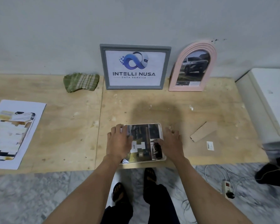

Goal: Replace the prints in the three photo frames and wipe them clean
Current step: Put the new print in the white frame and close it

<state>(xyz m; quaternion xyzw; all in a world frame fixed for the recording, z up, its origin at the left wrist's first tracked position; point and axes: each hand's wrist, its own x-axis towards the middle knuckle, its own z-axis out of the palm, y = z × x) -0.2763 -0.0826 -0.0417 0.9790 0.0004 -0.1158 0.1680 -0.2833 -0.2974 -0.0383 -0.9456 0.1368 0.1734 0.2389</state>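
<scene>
A small white frame lies flat at the table's front edge with a dark collage print on it. My left hand lies flat on the print's left part, fingers spread. My right hand rests on its right edge, fingers touching the print. A grey frame with a logo print leans on the wall behind. Beside it on the right a pink arched frame holds a car photo. A folded green striped cloth sits left of the grey frame.
A large printed sheet lies at the table's left. A brown cardboard backing and a clear sheet with a barcode label lie to the right. A white appliance stands far right. A power strip lies on the floor.
</scene>
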